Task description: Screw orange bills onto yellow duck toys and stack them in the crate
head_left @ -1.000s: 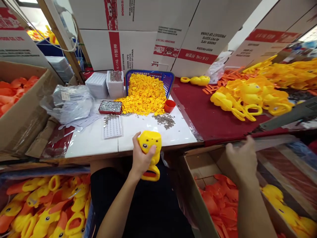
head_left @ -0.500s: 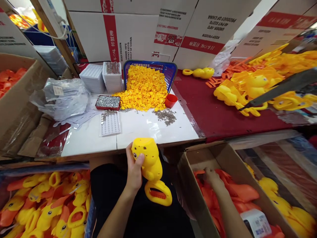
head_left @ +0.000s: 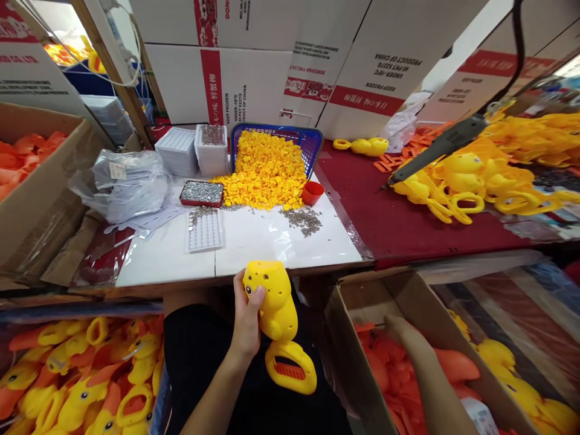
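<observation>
My left hand is closed round a yellow plastic duck toy, held over my lap just in front of the white table's edge; its loop handle hangs down to the right. My right hand reaches into a cardboard box at my right, among orange plastic pieces. Its fingers are buried in those pieces and hidden.
On the white table lie a tray of screws, a white grid plate, loose screws, a red cup and a blue basket spilling yellow parts. Finished ducks fill a bin at lower left. A hanging power screwdriver crosses the upper right.
My right hand dropped from the box's far rim into the orange pieces. My left hand turned the duck so its handle hangs lower. The hanging screwdriver swung upward.
</observation>
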A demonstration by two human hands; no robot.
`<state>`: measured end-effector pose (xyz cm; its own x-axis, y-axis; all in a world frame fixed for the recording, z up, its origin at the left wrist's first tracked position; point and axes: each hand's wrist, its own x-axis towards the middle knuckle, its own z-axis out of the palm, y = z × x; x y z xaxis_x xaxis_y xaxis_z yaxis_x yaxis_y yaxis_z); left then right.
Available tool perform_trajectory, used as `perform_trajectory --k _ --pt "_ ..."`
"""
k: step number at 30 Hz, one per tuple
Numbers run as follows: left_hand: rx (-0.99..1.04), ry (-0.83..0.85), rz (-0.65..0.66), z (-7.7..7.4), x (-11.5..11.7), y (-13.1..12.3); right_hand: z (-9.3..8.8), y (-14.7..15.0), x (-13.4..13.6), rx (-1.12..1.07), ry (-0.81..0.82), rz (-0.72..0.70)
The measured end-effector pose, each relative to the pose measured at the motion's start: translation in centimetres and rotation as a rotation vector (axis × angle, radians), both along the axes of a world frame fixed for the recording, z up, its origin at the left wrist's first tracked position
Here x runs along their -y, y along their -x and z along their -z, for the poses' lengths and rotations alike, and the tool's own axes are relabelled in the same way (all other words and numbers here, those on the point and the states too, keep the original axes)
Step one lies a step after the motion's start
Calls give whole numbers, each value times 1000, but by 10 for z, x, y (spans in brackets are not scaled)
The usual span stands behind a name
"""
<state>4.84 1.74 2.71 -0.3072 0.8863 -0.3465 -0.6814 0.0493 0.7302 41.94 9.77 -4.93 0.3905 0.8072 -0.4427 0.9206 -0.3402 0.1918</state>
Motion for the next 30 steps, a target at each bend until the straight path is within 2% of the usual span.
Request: perform_trajectory --k 2,4,10,12,14,16,17,19,21,23,26,30 --pt "-16 -9 -15 0 1 0 -13 2 -4 19 64 5" --pt "-41 -20 -28 0 2 0 -26 6 -6 51 55 -14" --pt "-123 -54 30 5 2 -3 -55 35 -3 137 -180 -128" --pt "-140 -50 97 7 1 -5 -60 51 -2 116 -418 -227" --pt "-165 -38 174 9 -1 -9 -66 74 1 3 -792 -364" --pt "-214 -30 228 11 -2 -12 -75 102 5 -225 -1083 -468" --pt "-254 -33 248 13 -2 -13 -82 117 8 -374 -1123 -502" --pt "-385 -60 270 15 -3 -11 -97 146 12 -695 -955 -588" --pt "-589 -111 290 14 -1 -4 -112 167 12 -956 -653 -673" --pt "-810 -177 316 11 1 9 -125 178 5 -1110 -399 -720" --pt "-1008 -216 398 4 6 29 -135 180 -14 -1196 -90 -778" --pt "-998 -55 503 -4 10 47 -130 181 -38 -1166 314 -833"
